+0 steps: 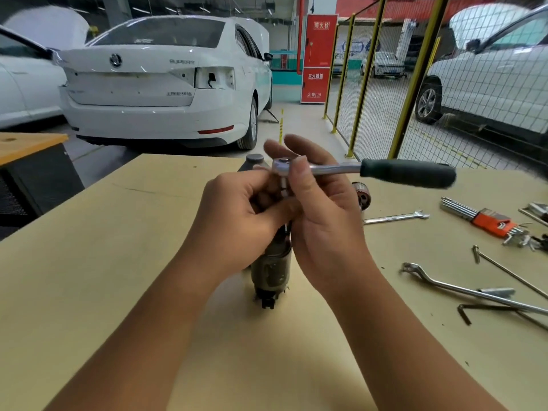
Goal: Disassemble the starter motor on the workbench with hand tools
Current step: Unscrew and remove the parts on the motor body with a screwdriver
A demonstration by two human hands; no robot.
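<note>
The starter motor (271,269) stands on the surface (118,262) near its middle, partly hidden behind both hands. The left hand (237,215) lies left of the right hand (323,221), the two touching above the motor. The ratchet wrench (370,170) reaches from the hands out to the right, above the surface. To the right lie an open-end spanner (397,217), then a hex key set (486,221) farther right. Nearer the person on that side lie a ring spanner (462,289), a long bolt (504,269) and a single hex key (468,311). Behind the surface stands a car (160,84), with a mesh fence (385,84) to its right.
</note>
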